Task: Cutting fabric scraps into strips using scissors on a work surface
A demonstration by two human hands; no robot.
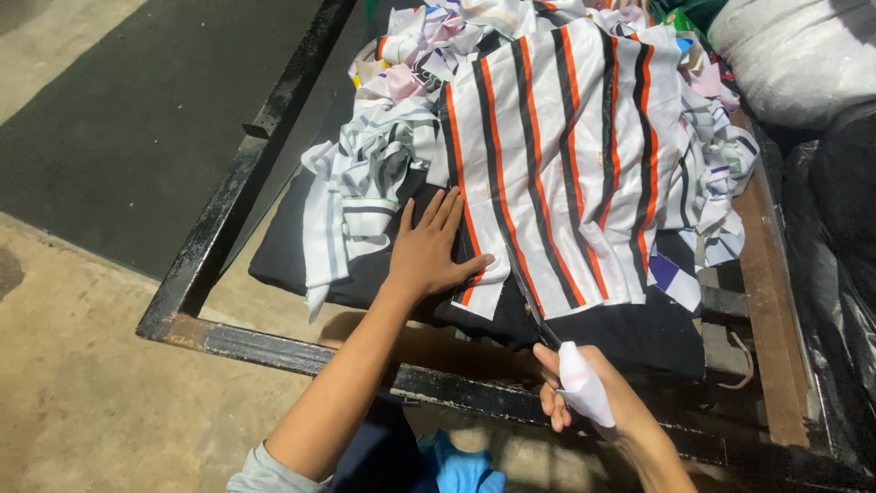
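Head view: our left hand (427, 254) lies flat, fingers spread, pinning the striped cloth (557, 155) on the black-padded surface (301, 265) — our right hand (584, 393), thumb wrapped in white, grips scissors (534, 310) cutting into its near edge.

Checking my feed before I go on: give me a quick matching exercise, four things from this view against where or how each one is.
Things:
1. left hand
2. right hand
3. striped cloth
4. pile of scraps

States:
a. spread flat, white with orange and black stripes
b. grips scissors, a finger wrapped in white
c. heaped to the left of the spread cloth
d. pressed flat, fingers spread, on the cloth's lower left edge

Pairs: 1-d, 2-b, 3-a, 4-c
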